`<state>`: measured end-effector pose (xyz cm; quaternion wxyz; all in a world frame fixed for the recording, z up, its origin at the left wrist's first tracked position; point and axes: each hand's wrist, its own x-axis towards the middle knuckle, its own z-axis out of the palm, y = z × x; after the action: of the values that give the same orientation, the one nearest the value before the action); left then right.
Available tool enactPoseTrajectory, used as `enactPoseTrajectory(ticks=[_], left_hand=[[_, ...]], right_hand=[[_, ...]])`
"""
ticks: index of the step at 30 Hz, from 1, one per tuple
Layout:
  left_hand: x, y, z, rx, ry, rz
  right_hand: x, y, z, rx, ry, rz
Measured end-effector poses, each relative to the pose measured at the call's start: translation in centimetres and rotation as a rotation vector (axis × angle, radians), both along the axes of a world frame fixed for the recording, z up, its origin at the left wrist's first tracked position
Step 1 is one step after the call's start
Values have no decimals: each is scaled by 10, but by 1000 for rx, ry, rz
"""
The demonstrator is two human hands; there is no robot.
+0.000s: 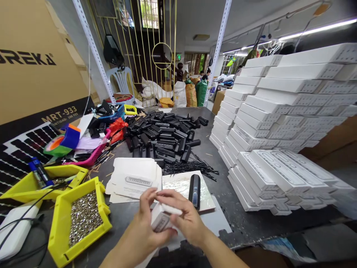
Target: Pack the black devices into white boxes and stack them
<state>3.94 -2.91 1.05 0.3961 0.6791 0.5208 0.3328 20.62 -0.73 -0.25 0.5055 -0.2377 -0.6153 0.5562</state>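
Note:
Between both hands, near the table's front edge, is a small white box (160,217) with its narrow end facing me. My left hand (145,223) wraps round its left side, thumb under the near end. My right hand (186,216) grips a raised white flap at the box's right. Just beyond the hands, a black ribbed device (194,191) lies on a white pad (181,182). To the left of it rests a stack of printed leaflets (134,176) with a drawing of a long device.
Stacked white boxes (259,123) rise high on the right. A heap of black devices (164,137) and thin black cables (192,167) covers the middle back. At left stand a yellow bin (52,230) of small metal screws, another yellow bin (16,190) and a large carton (33,74).

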Motion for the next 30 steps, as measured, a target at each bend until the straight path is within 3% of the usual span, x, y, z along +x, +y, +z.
enactPoseTrajectory(ticks=[2,5,7,10,14,16,18,20,22,24,26,28,30], left_hand=[[13,0,3,-40,-35,83],[20,2,4,-109,-19,53],[18,4,0,-114,-35,11],[7,10,-10,-157,-153,81],[-22,21,-18,-481,-657,258],[-34,28,-22,-598,-946,290],[-35,33,-28,-585,-1114,395],[-25,34,-35,-548,-1198,549],[-6,30,-40,-579,-1243,613],[12,20,-41,-674,-1192,570],[22,9,-40,-681,-971,514],[21,2,-40,-390,-607,533],[13,-2,-42,12,-234,492]], right_hand=[[-1,-4,3,25,-34,10],[-5,-10,4,-38,-75,-94],[-2,-10,4,95,-159,-160],[24,2,2,325,-456,-69],[84,31,-4,403,-962,-99],[102,38,-5,415,-1043,-110],[101,37,-3,318,-897,-158],[84,28,2,161,-519,-275],[59,18,5,64,-104,-396],[37,9,6,109,84,-450],[21,4,5,159,62,-465],[13,6,3,134,28,-409],[12,20,5,106,-27,-230]])
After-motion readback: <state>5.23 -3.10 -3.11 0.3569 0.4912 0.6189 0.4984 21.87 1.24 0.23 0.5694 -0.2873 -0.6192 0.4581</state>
